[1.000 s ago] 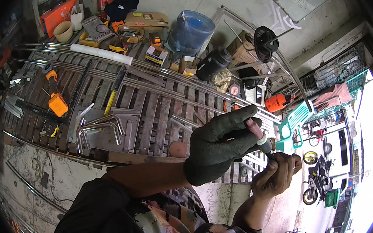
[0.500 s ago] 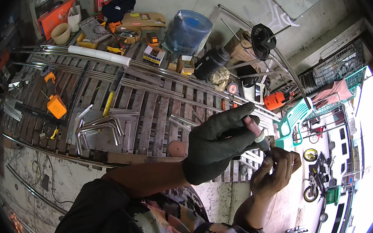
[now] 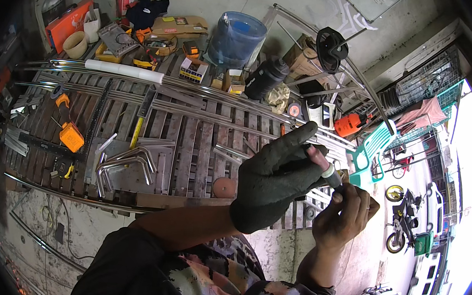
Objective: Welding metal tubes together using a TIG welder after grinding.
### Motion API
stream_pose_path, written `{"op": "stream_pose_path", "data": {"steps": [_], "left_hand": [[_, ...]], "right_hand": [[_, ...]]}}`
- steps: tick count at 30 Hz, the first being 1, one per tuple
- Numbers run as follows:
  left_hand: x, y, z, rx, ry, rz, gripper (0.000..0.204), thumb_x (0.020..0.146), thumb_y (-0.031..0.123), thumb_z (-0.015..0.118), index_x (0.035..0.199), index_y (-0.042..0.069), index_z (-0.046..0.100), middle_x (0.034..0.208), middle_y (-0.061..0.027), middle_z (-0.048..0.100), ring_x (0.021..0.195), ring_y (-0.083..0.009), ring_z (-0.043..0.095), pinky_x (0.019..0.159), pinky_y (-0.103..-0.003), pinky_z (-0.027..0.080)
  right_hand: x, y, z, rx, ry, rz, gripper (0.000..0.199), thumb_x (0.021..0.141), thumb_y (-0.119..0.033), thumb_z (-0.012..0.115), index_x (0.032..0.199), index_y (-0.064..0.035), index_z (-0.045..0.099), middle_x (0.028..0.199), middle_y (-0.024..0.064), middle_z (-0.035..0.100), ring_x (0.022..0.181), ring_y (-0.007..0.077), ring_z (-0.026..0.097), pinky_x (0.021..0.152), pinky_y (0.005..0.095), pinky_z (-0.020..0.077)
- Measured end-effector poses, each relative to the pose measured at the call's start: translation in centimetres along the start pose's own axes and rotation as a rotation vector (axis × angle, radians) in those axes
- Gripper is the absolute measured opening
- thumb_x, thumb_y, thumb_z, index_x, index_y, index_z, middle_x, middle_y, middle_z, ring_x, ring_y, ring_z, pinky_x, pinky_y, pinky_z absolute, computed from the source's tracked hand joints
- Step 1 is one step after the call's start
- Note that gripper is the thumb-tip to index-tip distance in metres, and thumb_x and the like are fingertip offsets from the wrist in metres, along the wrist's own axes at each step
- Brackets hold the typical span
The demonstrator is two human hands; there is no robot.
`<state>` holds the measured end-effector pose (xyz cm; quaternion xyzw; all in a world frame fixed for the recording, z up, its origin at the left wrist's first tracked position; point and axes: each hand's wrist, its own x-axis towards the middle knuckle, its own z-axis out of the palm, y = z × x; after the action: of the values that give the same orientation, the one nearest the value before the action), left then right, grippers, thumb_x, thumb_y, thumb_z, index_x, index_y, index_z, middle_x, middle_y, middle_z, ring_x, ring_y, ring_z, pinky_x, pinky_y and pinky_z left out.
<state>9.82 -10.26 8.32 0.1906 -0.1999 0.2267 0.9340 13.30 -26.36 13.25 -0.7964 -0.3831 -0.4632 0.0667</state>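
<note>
Gloved left hand (image 3: pixel 269 181) has its index finger (image 3: pixel 300 136) tipped up a bit more than half a second ago. Big slatted bench (image 3: pixel 189 154) stretches off left, green chair (image 3: pixel 361 162) sits far right. Near right, that hand grips a pink-tipped part (image 3: pixel 330 172), bare right hand (image 3: pixel 343 217) pinching its dark end.

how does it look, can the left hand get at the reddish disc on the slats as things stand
Probably yes: the reddish disc lies uncovered on the slatted table, near the gloved left hand, though that hand would likely need to free itself from the pink-tipped piece.
</note>
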Motion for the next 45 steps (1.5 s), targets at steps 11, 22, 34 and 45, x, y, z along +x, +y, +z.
{"op": "stream_pose_path", "data": {"steps": [11,22,34,45], "left_hand": [[-2.0,0.0,-5.6,0.953,-0.434,-0.320,0.041,0.084,0.026,0.084,0.112,0.003,0.065,0.100,-0.0197,0.070,0.096,-0.0343,0.072,0.084,-0.044,0.055],[-6.0,-0.3,-10.1,1.386,-0.528,-0.020,0.034,0.086,0.021,0.077,0.119,0.013,0.076,0.094,-0.0175,0.073,0.087,-0.0358,0.072,0.079,-0.046,0.055],[-9.4,6.0,-7.0,1.067,0.073,-0.305,0.034,0.081,0.039,0.083,0.092,0.009,0.071,0.083,-0.0176,0.069,0.081,-0.0391,0.071,0.074,-0.049,0.054],[-13.6,16.2,-24.5,1.843,-0.162,-0.171,0.041,0.087,0.020,0.079,0.122,0.004,0.066,0.106,-0.0195,0.068,0.098,-0.0413,0.066,0.086,-0.051,0.053]], "right_hand": [[-4.7,1.6,1.4,0.097,0.036,0.300,0.040,0.116,-0.028,0.045,0.116,0.0055,0.067,0.097,0.0212,0.073,0.082,0.0287,0.069,0.074,0.0379,0.0536],[-6.4,-1.7,-1.2,0.688,-0.474,0.549,0.040,0.116,-0.031,0.044,0.089,-0.0020,0.045,0.078,-0.0015,0.037,0.076,0.0109,0.030,0.067,0.0294,0.0227],[-12.3,-10.3,0.6,1.265,-0.501,0.799,0.085,0.091,-0.014,0.078,0.161,0.0000,0.031,0.153,0.0219,0.048,0.138,0.0319,0.052,0.116,0.0450,0.0411],[-19.7,-12.5,0.9,0.927,-0.402,1.222,0.020,0.099,-0.008,0.073,0.118,-0.0004,0.071,0.080,-0.0058,0.061,0.069,0.0040,0.049,0.063,0.0225,0.0359]]}}
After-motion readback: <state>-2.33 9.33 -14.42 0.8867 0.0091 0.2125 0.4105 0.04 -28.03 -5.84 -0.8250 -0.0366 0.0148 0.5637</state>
